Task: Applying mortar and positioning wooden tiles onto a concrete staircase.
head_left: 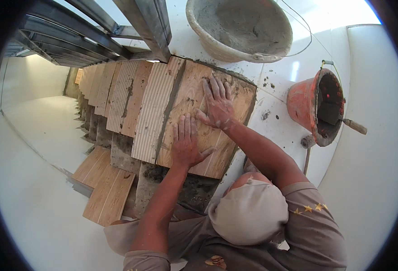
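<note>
A wood-look tile [199, 97] smeared with grey mortar lies at the top of a staircase, beside a ribbed step-edge tile [156, 104]. My left hand [187, 144] rests flat on its nearer part, fingers straight and thumb out to the side. Farther up and to the right, my right hand [218, 106] lies flat on the same tile with its fingers spread. Both hands are dusted with grey and hold nothing. A dark mortar-filled gap runs between the big tile and the ribbed one.
Behind stands a wide tub [244, 27] of grey mortar. On the right, a red bucket [305, 101] holds a trowel [354, 126]; a mallet [307, 142] lies beside it. Metal railing [145, 22] rises at upper left. Loose wood-look tiles [108, 194] lie lower down the stairs.
</note>
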### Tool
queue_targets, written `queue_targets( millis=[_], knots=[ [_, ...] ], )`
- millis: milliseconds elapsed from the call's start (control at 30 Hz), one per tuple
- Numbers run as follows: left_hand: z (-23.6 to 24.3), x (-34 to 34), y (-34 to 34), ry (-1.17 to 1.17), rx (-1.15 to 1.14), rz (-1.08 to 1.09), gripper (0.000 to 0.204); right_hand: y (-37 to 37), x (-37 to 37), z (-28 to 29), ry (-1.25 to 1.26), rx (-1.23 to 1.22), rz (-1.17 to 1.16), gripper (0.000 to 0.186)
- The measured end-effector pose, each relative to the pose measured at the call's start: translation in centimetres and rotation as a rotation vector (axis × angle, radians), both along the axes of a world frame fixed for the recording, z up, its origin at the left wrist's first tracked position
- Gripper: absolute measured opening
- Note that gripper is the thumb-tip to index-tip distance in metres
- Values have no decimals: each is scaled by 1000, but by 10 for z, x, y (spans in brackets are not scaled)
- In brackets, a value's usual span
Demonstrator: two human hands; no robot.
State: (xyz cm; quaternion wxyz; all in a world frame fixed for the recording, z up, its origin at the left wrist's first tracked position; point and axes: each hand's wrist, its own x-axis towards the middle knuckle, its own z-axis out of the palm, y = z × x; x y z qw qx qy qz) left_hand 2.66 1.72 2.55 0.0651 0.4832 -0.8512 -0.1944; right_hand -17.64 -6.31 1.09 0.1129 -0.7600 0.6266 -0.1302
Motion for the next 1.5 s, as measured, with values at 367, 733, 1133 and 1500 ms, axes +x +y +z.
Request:
queue_targets(
  millis=[367,733,1133,1500],
  knots=[
    [0,1,8,-2,-11,7,135,2,1,0,7,35,6,113],
    [-3,-1,5,-13,-1,-22,130,5,-2,-1,-28,19,-11,111],
    [0,-5,4,-43,18,0,136,3,-3,5,17,11,-12,108],
    [-3,-2,3,-101,-18,-19,133,-1,-4,5,-53,1,-14,110]
  ],
)
